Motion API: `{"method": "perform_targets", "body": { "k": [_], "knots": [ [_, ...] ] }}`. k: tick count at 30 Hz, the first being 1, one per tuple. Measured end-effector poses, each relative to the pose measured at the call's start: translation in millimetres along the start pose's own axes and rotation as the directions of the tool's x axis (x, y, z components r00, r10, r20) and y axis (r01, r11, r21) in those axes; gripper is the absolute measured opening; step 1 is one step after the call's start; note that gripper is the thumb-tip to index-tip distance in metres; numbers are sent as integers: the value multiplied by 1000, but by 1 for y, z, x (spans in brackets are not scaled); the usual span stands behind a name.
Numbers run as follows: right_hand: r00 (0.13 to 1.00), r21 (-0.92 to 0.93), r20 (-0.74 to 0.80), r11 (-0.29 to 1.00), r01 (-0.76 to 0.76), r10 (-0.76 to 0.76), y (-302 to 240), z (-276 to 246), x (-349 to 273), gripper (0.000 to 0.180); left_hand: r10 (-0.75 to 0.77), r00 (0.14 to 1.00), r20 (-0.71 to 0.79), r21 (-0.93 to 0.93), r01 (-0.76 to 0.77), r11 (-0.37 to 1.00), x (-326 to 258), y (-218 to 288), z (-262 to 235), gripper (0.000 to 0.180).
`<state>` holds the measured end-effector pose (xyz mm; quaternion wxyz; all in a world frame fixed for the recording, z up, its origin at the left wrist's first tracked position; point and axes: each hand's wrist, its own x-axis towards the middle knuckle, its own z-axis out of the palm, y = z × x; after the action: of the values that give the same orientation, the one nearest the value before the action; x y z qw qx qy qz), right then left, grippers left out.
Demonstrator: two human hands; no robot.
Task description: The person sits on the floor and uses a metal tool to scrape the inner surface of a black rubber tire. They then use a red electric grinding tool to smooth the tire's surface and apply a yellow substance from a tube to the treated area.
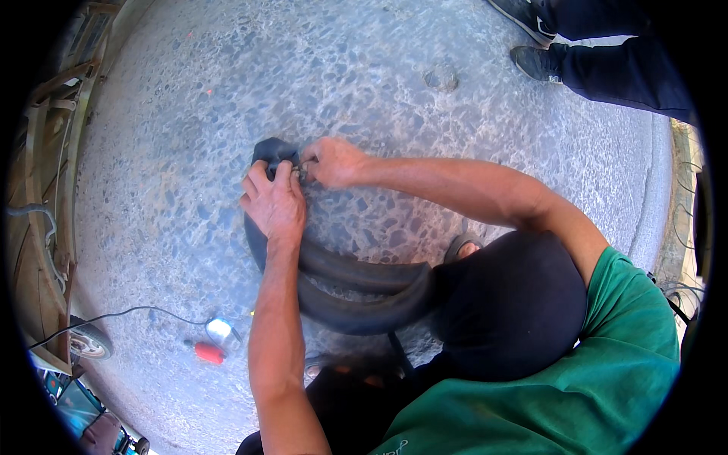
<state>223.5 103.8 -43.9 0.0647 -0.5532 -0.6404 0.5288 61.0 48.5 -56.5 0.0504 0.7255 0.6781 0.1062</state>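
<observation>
A black rubber inner tube [364, 317] lies in a bend on the stone-patterned ground and runs from near my knee up to my hands. My left hand [274, 199] presses its fingers onto the far end of the tube, where the rubber looks folded. Just to the right, my right hand [334, 161] is closed in a pinch at the same end. A small light-coloured piece shows between the two hands. It may be a valve, but my fingers cover most of it.
A red-orange cylinder [208, 353] and a bright round object [218, 329] with a black cable lie at lower left. Another person's shoes [537, 64] stand at upper right. A wooden frame [53, 174] and a small wheel [89, 340] line the left side.
</observation>
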Motion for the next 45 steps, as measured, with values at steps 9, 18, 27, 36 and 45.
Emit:
{"method": "perform_targets", "body": {
  "k": [9,18,27,36,45],
  "knots": [
    [1000,8,-7,1000,0,0,4,1,2,30,-23,999,28,18,22,1000,0,2,-1,21],
    [1000,14,-15,1000,-5,6,2,0,0,30,-33,999,34,18,32,999,0,2,0,20],
    [1000,-36,-11,999,-9,8,2,0,1,30,-36,999,33,21,36,999,0,3,1,20],
    [1000,-22,-2,1000,-14,14,3,1,2,29,-40,999,31,34,38,999,-1,2,4,19],
    [1000,-6,-8,1000,-19,19,5,2,4,29,-51,998,40,37,49,998,0,4,3,20]
  ]
}}
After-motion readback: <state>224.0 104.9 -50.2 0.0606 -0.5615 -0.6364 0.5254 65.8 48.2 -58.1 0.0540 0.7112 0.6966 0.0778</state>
